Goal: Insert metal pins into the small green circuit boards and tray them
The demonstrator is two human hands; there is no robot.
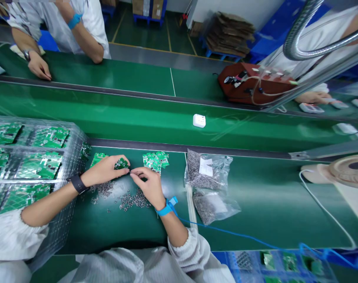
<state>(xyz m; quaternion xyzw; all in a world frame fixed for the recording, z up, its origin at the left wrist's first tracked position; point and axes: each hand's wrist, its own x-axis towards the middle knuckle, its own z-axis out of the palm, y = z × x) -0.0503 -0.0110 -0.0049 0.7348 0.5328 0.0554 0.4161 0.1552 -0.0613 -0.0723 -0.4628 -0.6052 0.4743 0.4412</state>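
Observation:
My left hand (104, 171), with a dark band at the wrist, is closed on a small green circuit board (121, 163). My right hand (148, 182), wearing a blue wrist strap (167, 207), pinches something tiny at the board's lower edge; its kind is too small to make out. Below the hands lie a pile of small metal parts (134, 199) and a second, darker pile of small parts (104, 188). Several loose green boards (156, 160) rest just beyond my right hand. Another board (98, 158) lies behind my left hand, partly covered.
At left stands a clear plastic tray (75, 135) of green boards. Two bags of small parts, one farther (207, 173) and one nearer (212, 206), lie right. A white device (199, 120) sits on the green conveyor belt (143, 114). A blue cord (226, 231) trails rightward. Co-workers sit opposite.

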